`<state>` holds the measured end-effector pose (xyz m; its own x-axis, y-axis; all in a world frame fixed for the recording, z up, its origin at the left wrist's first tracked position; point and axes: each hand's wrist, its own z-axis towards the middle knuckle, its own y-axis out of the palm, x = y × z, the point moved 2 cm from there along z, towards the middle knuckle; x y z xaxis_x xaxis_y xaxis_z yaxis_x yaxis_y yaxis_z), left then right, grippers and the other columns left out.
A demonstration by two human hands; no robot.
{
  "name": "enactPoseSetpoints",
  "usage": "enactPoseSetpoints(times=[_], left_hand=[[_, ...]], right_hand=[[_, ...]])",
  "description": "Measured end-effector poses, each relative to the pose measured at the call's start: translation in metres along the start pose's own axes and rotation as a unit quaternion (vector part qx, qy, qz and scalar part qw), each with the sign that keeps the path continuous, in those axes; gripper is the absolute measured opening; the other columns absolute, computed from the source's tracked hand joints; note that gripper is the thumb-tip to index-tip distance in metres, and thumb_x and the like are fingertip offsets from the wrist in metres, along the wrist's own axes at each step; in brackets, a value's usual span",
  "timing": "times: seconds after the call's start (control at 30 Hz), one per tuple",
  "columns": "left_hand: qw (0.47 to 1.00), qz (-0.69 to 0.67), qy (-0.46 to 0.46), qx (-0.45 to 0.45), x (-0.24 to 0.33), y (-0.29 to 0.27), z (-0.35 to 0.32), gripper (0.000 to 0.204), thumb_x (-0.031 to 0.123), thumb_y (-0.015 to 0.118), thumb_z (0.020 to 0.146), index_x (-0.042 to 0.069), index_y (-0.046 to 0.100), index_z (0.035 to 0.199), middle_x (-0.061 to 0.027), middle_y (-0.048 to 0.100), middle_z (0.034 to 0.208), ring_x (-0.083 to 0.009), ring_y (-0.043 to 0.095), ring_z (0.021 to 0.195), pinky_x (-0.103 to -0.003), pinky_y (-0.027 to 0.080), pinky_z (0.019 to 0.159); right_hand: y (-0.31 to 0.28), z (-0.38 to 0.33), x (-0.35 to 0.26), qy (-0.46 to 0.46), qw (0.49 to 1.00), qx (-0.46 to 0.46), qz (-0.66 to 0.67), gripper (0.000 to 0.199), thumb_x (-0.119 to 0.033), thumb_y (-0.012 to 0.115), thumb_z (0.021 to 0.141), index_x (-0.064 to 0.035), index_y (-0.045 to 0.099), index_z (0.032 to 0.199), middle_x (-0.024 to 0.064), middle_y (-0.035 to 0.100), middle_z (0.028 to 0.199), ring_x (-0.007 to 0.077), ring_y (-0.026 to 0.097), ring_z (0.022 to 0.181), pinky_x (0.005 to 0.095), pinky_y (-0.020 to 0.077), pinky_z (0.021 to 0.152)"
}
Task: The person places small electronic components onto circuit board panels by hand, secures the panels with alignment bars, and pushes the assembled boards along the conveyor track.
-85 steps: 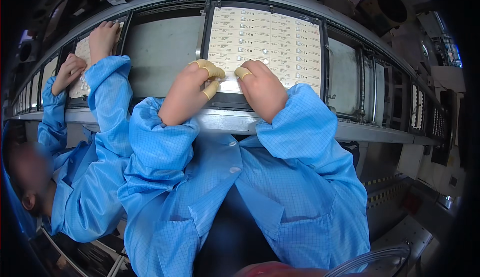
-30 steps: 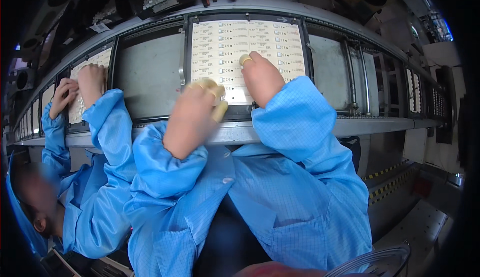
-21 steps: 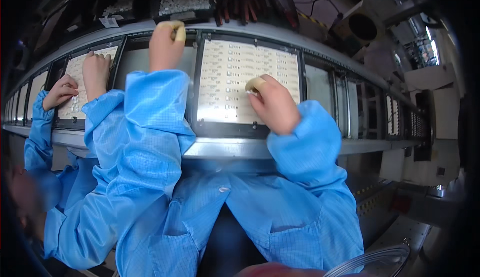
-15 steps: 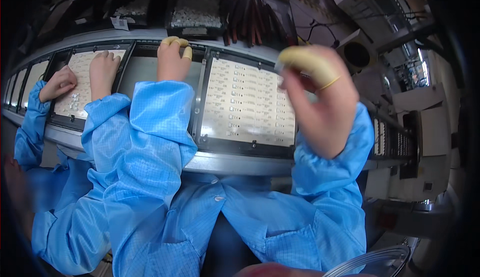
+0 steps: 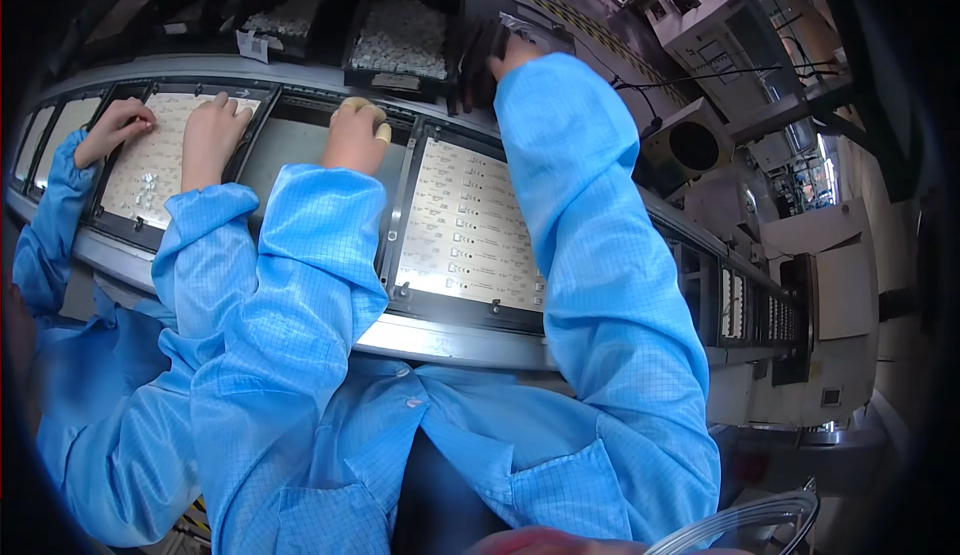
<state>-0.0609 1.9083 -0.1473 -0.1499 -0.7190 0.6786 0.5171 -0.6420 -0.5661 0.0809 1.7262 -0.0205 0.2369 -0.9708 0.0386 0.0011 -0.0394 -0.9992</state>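
My left hand (image 5: pixel 357 137) is resting at the conveyor's (image 5: pixel 450 340) far edge, yellow-tipped fingers curling, hold unclear. My right hand (image 5: pixel 515 58) is sitting farther out beside dark strips (image 5: pixel 473 63), fingers hidden; I cannot tell its grip. The printed panel (image 5: pixel 465 235) is lying right of my left, nearer me than my right

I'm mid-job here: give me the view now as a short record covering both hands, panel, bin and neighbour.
Left hand: yellow finger covers, fingers curled down near the conveyor's far edge, left of the panel; grip unclear
Right hand: reaching beyond the conveyor; fingers in shadow, grip unclear
Panel: pale, printed, black-framed, partly behind the right sleeve
Bin: white pieces inside, left of the right hand
Neighbour: two hands at another panel, small pieces on it
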Motion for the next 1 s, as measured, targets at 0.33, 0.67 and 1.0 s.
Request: enactPoseSetpoints(times=[0.33,0.67,1.0], left_hand=[[0.998,-0.012,0.005,-0.054,0.006,0.000,0.002,0.016,0.007,0.063,0.076,0.000,0.064,0.091,-0.0149,0.056,0.107,-0.0304,0.053,0.100,-0.036,0.045,0.085],[0.996,0.041,0.054,-0.051,0.003,-0.002,0.002,0.016,0.011,0.061,0.077,0.002,0.064,0.090,-0.0142,0.056,0.104,-0.0325,0.053,0.100,-0.039,0.044,0.088],[0.986,-0.105,0.117,-0.050,0.088,-0.032,-0.007,0.017,0.007,0.058,0.083,0.001,0.062,0.098,-0.0132,0.061,0.098,-0.0247,0.060,0.087,-0.032,0.048,0.075]], right_hand=[[0.050,-0.021,0.024,0.115,0.992,-0.006,0.052,0.059,-0.036,0.063,0.078,-0.0011,0.047,0.123,0.0211,0.055,0.119,0.0353,0.053,0.110,0.0408,0.0407,0.096],[0.043,-0.042,0.063,0.053,0.997,0.010,0.049,0.044,-0.025,0.055,0.079,-0.0013,0.054,0.116,0.0230,0.060,0.108,0.0378,0.057,0.102,0.0424,0.0432,0.092],[-0.021,-0.196,0.063,0.008,0.835,-0.029,0.550,0.036,-0.011,0.045,0.090,-0.0019,0.042,0.125,0.0039,0.056,0.066,0.0096,0.048,0.050,0.0202,0.0344,0.044]])
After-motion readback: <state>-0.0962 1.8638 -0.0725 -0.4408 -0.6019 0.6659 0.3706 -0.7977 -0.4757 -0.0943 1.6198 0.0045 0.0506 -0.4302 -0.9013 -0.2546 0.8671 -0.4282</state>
